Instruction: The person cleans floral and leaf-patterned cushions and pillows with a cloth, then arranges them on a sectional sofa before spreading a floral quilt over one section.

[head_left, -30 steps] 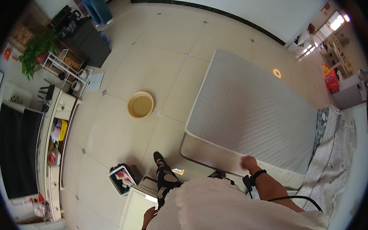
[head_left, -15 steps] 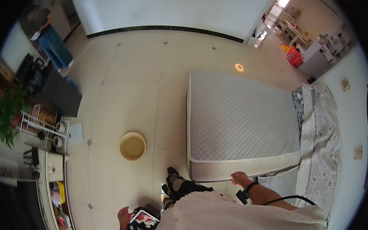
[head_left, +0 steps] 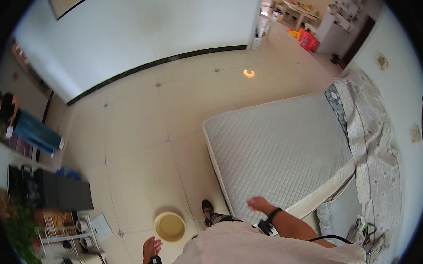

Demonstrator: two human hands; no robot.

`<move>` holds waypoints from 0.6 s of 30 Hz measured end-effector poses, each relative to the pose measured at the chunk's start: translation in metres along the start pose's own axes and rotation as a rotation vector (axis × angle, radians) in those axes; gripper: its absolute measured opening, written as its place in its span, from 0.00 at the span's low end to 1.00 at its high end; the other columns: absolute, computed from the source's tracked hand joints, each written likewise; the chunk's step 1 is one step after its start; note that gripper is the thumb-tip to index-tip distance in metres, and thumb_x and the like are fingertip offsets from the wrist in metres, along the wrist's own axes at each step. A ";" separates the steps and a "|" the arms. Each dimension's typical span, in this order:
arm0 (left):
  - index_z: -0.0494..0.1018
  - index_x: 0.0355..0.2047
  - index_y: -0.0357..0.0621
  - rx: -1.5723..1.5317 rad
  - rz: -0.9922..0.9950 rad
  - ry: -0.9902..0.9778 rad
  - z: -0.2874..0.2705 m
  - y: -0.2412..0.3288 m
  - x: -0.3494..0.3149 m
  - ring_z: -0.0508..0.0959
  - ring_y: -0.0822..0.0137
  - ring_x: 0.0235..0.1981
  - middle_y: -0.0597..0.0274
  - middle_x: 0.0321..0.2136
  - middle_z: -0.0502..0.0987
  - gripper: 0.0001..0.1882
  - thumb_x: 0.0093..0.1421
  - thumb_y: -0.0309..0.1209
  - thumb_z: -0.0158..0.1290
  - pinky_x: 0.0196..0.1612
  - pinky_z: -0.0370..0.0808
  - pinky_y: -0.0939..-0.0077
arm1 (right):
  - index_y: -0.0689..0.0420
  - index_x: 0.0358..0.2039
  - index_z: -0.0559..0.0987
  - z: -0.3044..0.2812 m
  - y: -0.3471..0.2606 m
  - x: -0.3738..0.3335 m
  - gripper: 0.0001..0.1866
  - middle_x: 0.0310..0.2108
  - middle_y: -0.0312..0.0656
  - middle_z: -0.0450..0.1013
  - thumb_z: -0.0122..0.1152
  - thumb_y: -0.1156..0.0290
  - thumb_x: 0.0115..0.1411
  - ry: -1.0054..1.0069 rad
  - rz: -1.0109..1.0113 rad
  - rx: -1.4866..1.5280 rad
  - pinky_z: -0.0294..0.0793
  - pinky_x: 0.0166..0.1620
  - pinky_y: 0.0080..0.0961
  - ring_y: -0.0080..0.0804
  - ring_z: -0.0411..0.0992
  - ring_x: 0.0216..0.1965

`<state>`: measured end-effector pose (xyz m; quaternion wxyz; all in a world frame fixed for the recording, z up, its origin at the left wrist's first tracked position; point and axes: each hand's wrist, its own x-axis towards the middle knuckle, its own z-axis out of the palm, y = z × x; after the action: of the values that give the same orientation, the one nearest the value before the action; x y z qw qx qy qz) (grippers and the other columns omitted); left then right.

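My left hand (head_left: pixel 152 247) hangs low on the left with its fingers loosely apart and nothing in it. Close by on the tiled floor stands a round yellow basin (head_left: pixel 170 226) with murky liquid inside, not touched by the hand. Over the near edge of a grey quilted mattress (head_left: pixel 274 148) I see my right hand (head_left: pixel 259 204), its fingers loosely spread and holding nothing. Whether it touches the mattress I cannot tell. Both wrists carry black bands. Against the mattress's right end lies a pale patterned cloth (head_left: pixel 371 123).
A person (head_left: pixel 27 125) stands at the far left near a doorway. A dark cabinet (head_left: pixel 64 190), a white rack (head_left: pixel 66 235) and a green plant (head_left: pixel 23 237) line the left side. Red bags (head_left: pixel 308 41) sit by the far right opening. A white wall (head_left: pixel 143 25) closes the back.
My view has turned and moved forward; the basin now appears lower, nearer my left hand. The right hand has shifted from the mattress's front side to over its near edge. Both hands stay unladen.
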<state>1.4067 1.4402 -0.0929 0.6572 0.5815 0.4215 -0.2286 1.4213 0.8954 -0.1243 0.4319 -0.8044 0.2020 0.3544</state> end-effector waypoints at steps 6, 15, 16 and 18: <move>0.68 0.38 0.52 0.146 0.160 -0.299 -0.111 0.044 0.122 0.74 0.57 0.33 0.60 0.32 0.73 0.14 0.54 0.42 0.51 0.28 0.69 0.64 | 0.63 0.40 0.74 -0.077 -0.242 0.127 0.13 0.25 0.40 0.74 0.50 0.72 0.55 0.175 -0.245 0.760 0.70 0.23 0.20 0.23 0.70 0.21; 0.70 0.35 0.53 0.632 -0.084 -0.239 0.038 0.302 0.299 0.73 0.57 0.35 0.61 0.31 0.73 0.13 0.52 0.43 0.53 0.30 0.69 0.64 | 0.53 0.20 0.75 -0.086 -0.202 0.217 0.18 0.18 0.39 0.73 0.40 0.59 0.55 0.219 0.156 0.134 0.71 0.30 0.32 0.35 0.73 0.21; 0.70 0.35 0.53 0.642 -0.090 -0.231 0.045 0.336 0.324 0.73 0.57 0.35 0.61 0.31 0.73 0.13 0.52 0.43 0.53 0.30 0.69 0.63 | 0.56 0.17 0.74 -0.080 -0.196 0.212 0.16 0.16 0.41 0.72 0.41 0.63 0.54 0.255 0.316 0.340 0.71 0.25 0.31 0.32 0.71 0.18; 0.70 0.34 0.53 0.696 -0.091 -0.227 0.074 0.410 0.384 0.73 0.57 0.35 0.61 0.30 0.73 0.13 0.51 0.43 0.54 0.30 0.69 0.63 | 0.61 0.22 0.73 -0.075 -0.202 0.189 0.11 0.19 0.42 0.72 0.46 0.67 0.52 0.362 0.552 0.950 0.70 0.18 0.25 0.30 0.70 0.16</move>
<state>1.9595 1.5324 -0.1754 0.4519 0.7219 0.2685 -0.4501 1.7046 0.9387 -0.1257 0.5959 -0.4875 0.6119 0.1811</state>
